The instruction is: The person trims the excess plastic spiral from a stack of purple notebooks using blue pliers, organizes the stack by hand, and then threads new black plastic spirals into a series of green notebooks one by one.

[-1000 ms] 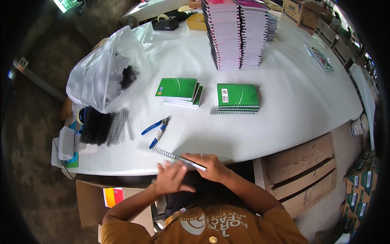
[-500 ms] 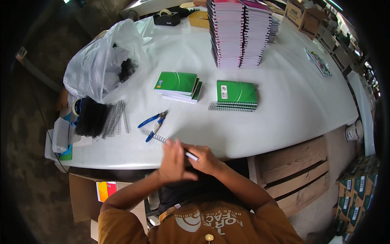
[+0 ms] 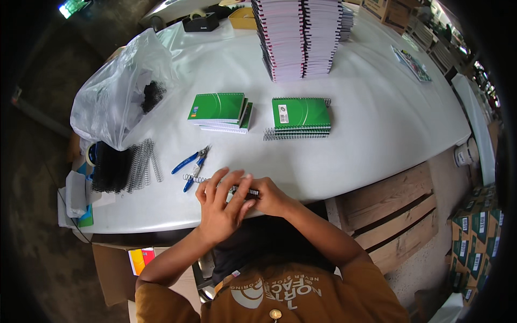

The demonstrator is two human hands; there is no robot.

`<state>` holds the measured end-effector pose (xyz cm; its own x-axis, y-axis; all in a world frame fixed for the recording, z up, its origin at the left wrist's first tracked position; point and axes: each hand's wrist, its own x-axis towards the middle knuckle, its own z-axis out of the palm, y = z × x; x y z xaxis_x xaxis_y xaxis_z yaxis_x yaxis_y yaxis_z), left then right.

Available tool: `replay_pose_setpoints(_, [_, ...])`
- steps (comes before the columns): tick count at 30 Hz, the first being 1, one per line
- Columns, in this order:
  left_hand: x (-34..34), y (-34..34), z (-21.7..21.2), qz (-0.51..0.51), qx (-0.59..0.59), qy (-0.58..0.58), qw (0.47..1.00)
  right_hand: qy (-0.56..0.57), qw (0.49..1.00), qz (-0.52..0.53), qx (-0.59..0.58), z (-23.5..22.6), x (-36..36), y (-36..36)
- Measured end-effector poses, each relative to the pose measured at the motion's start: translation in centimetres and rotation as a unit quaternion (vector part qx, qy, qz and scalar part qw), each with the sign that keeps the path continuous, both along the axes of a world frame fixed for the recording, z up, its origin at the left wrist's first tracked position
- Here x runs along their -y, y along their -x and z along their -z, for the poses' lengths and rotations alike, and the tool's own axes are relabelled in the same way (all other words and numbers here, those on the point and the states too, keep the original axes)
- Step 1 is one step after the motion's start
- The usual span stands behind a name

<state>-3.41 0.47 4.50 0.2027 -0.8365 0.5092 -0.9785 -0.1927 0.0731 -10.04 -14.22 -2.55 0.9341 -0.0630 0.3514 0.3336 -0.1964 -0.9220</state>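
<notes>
My right hand [image 3: 273, 198] grips a small notebook [image 3: 249, 192], seen edge-on with dark coil loops along its edge; the hands hide most of it. Over that edge lies my left hand [image 3: 219, 207], its fingers spread and slightly blurred. A wire coil [image 3: 189, 178] sticks out to the left past my left fingers. Just beyond its end are blue-handled cutting pliers [image 3: 192, 163], lying with jaws pointing away. Green notebooks without visible coils [image 3: 217, 107] are piled in the middle of the table. To their right, green spiral-bound notebooks [image 3: 301, 114] form another pile, with coil ends sticking out.
Loose coils [image 3: 142, 164] and a dark coil bundle [image 3: 110, 168] lie at the left, below a clear plastic bag [image 3: 110, 102]. Tall stacks of bound books [image 3: 280, 43] stand at the back, near a tape dispenser [image 3: 200, 21]. A wooden pallet [image 3: 388, 207] is at the right, below the table.
My left hand has turned from nearly upright to lying spread over the notebook's edge. The whole view has shifted slightly; the piles and pliers have kept their places on the table.
</notes>
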Motion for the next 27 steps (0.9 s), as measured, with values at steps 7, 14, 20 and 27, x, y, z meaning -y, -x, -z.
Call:
replay_pose_setpoints(7, [0.6,-1.4,-1.6,0.01,-0.133,-0.05,0.99,-0.061,0.998,0.023,-0.007,-0.7,-1.0,-0.6])
replay_pose_setpoints(14, [1.8,-1.1,-3.6,0.037,-0.079,-0.093,0.992,0.01,0.994,0.077,-0.076,0.5,-0.4,-0.1])
replay_pose_setpoints(20, [2.1,-0.7,-5.2,0.002,-0.085,-0.113,0.99,-0.02,1.0,0.001,-0.019,-1.8,-0.5,0.1])
replay_pose_setpoints(27, [6.0,-0.7,-6.1,-0.134,-0.139,0.282,0.94,-0.373,0.902,0.193,0.1,-5.1,3.5,1.9])
